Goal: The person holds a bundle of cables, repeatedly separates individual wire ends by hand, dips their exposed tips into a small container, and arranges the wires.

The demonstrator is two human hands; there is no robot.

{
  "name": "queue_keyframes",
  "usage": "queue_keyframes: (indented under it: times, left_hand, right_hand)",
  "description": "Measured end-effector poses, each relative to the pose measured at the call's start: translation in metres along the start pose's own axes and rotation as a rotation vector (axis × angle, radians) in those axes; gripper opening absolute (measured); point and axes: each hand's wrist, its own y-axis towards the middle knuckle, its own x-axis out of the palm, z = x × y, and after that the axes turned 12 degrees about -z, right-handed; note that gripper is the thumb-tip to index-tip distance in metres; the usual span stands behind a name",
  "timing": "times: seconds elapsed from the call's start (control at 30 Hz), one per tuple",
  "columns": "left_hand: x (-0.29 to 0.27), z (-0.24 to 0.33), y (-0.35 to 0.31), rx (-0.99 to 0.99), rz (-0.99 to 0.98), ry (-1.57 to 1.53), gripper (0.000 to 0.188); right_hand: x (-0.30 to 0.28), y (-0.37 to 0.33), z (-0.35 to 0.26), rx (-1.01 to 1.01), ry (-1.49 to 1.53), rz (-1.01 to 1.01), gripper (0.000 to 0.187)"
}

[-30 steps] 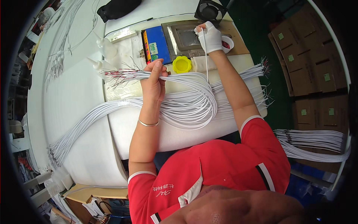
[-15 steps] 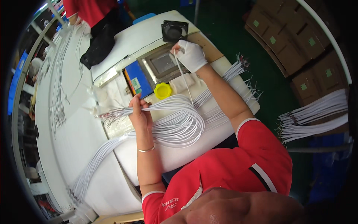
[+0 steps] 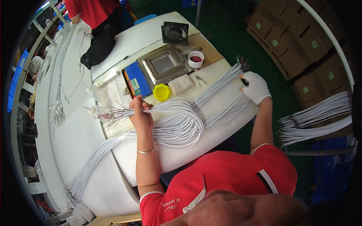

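White cables (image 3: 181, 126) loop from the left hand (image 3: 141, 116), clasped presumably to align their ends (image 3: 110, 117); the right hand (image 3: 257, 89) gapes.

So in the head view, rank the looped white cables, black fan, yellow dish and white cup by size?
1. Looped white cables
2. Black fan
3. Yellow dish and white cup: too alike to rank.
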Motion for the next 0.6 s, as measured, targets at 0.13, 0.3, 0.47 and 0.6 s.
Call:
queue_keyframes:
  times: [0.13,0.3,0.47,0.6]
  left_hand:
    - [0.001,-0.002,-0.003,0.025,-0.023,0.016,0.021]
    - [0.003,-0.001,-0.008,0.06,-0.075,0.013,0.019]
    - [-0.001,0.001,-0.008,0.105,-0.248,0.124,0.02]
    - [-0.003,0.005,-0.012,0.034,-0.225,0.172,0.022]
  right_hand:
    - [0.03,0.025,-0.119,-0.363,0.449,-0.093,0.027]
    - [0.076,0.042,-0.202,-0.654,0.315,-0.104,0.024]
    - [0.083,0.056,-0.198,-0.701,0.466,-0.169,0.017]
    - [0.08,0.057,-0.193,-0.74,0.447,-0.077,0.014]
